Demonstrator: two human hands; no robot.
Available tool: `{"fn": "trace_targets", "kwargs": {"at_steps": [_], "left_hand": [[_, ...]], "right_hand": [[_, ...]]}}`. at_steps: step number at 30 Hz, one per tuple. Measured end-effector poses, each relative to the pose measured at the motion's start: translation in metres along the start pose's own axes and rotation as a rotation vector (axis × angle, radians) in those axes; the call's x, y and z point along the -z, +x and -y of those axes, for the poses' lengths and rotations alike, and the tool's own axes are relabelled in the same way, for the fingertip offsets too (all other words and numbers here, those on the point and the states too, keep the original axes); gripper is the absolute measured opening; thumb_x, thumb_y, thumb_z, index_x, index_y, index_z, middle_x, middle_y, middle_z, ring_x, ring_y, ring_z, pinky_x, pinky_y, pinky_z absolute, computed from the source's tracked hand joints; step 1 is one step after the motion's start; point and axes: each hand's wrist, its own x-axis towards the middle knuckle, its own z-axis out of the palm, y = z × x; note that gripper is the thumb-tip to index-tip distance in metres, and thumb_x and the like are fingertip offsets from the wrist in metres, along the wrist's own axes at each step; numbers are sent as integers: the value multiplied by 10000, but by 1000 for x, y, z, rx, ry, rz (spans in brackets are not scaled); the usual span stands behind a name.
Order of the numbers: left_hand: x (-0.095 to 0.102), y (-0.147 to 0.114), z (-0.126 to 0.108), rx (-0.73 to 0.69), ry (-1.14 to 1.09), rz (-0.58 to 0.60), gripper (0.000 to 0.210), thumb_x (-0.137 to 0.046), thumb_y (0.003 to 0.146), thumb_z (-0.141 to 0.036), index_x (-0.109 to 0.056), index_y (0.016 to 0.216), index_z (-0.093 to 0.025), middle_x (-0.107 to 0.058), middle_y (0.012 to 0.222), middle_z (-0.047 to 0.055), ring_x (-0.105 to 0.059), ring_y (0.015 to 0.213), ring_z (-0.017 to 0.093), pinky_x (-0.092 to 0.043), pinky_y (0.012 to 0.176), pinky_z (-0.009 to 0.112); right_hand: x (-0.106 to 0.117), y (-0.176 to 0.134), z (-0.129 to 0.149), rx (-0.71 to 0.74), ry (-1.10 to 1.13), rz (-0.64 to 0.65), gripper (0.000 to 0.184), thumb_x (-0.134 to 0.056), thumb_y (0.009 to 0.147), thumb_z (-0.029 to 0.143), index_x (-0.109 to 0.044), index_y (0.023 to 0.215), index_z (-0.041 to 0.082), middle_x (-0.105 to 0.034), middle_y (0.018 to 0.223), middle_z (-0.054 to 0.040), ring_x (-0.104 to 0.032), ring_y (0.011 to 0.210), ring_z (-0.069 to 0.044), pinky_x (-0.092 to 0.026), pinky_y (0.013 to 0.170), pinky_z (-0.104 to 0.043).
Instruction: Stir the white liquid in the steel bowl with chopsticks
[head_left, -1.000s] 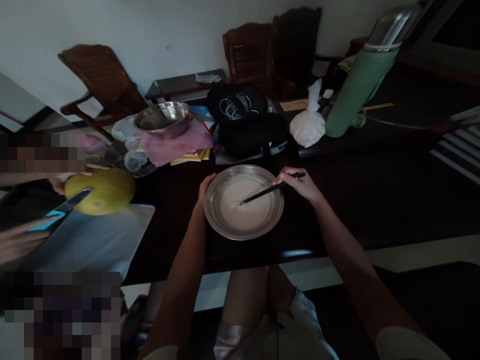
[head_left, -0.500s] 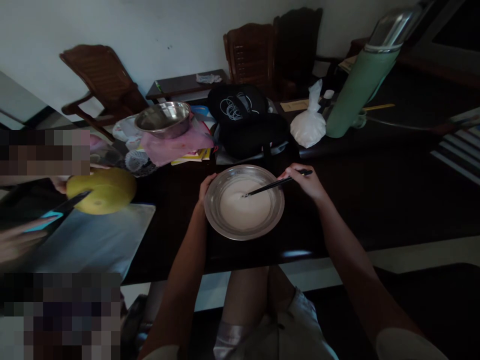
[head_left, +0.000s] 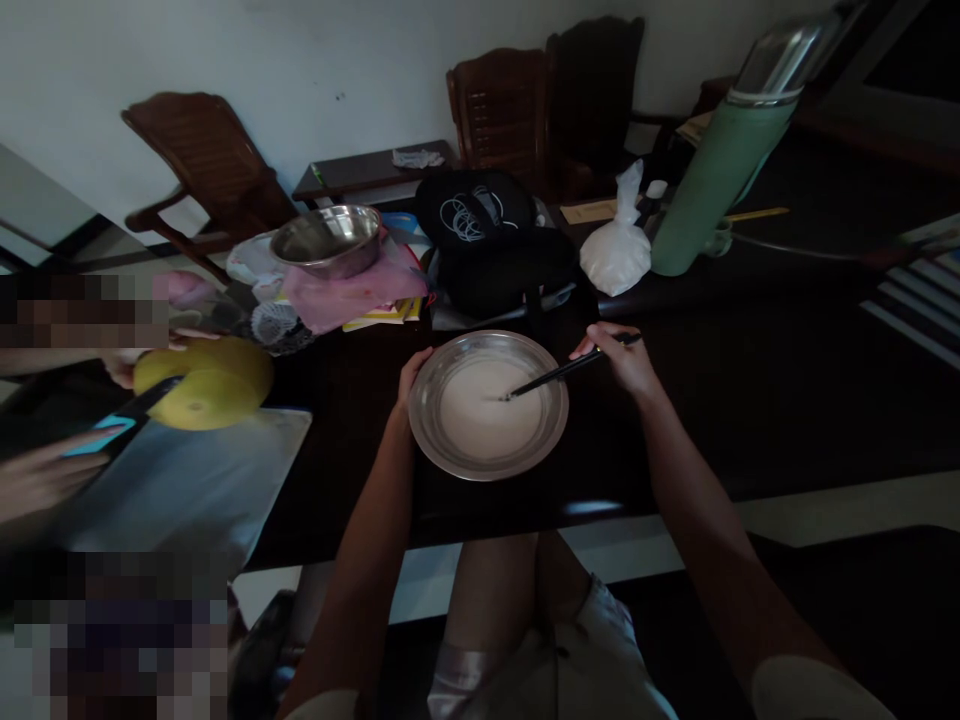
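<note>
Left grip (head_left: 411, 377) curled on the steel bowl (head_left: 442, 445) rim, right grip (head_left: 621, 358) pinching chopsticks (head_left: 564, 371) dipped in batter (head_left: 480, 420). Near the table (head_left: 750, 400) front edge, bare room rightward. Black bag (head_left: 495, 245) close behind, yellow fruit (head_left: 210, 385) well left.

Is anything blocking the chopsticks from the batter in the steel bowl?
Nothing visible does. The right hand holds the chopsticks with their tips already in the batter, and the left hand grips the steel bowl at its rim.

The steel bowl (head_left: 487, 404) is shiny metal holding smooth, matt pale batter (head_left: 484, 410); behind it, the table (head_left: 750, 400) looks like dark glossy wood.
</note>
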Motion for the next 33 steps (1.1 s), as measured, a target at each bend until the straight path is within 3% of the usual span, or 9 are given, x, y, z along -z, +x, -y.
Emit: {"fn": "trace_targets", "kwargs": {"at_steps": [6,12,18,24,30,33], "left_hand": [[1,0,0,16,-5,-12,155,-666,745,-311,-662,632,-205,-634,525,-26,-659,627,184,-514,635,277],[0,1,1,-31,-22,-33,139,-640,766,-250,-666,637,-204,-648,540,-34,-642,604,159,-504,620,254],[0,1,0,-6,-11,-52,126,-678,738,-270,-650,631,-209,-628,521,-36,-645,614,170,-507,646,268],[2,0,0,10,-7,-3,121,-692,733,-308,-675,678,-201,-669,579,-32,-658,639,173,-519,676,277],[-2,-4,-1,12,4,-9,170,-645,773,-286,-669,629,-199,-625,510,-33,-615,541,152,-509,609,264],[-2,-6,-2,27,8,16,172,-627,778,-302,-676,645,-205,-639,525,-22,-656,620,182,-525,647,285]], "right_hand": [[-9,-2,2,-21,-33,213,406,-660,794,598,-702,645,223,-753,695,-31,-724,731,-202,-541,753,-335],[-3,0,0,-13,-19,30,403,-662,806,578,-685,618,222,-745,661,-24,-718,682,-195,-543,740,-335],[-7,-2,0,-30,-34,204,397,-664,798,585,-701,641,223,-752,679,-26,-728,735,-202,-547,758,-329],[-2,0,-2,-20,-20,86,386,-660,818,554,-692,615,227,-744,661,-16,-719,685,-189,-543,741,-324],[-8,-2,0,-19,-31,219,381,-668,800,574,-711,652,226,-749,687,-25,-729,749,-206,-542,766,-341],[-5,0,0,-16,-31,108,378,-679,790,574,-703,646,226,-753,690,-23,-728,741,-204,-543,774,-342]]}}
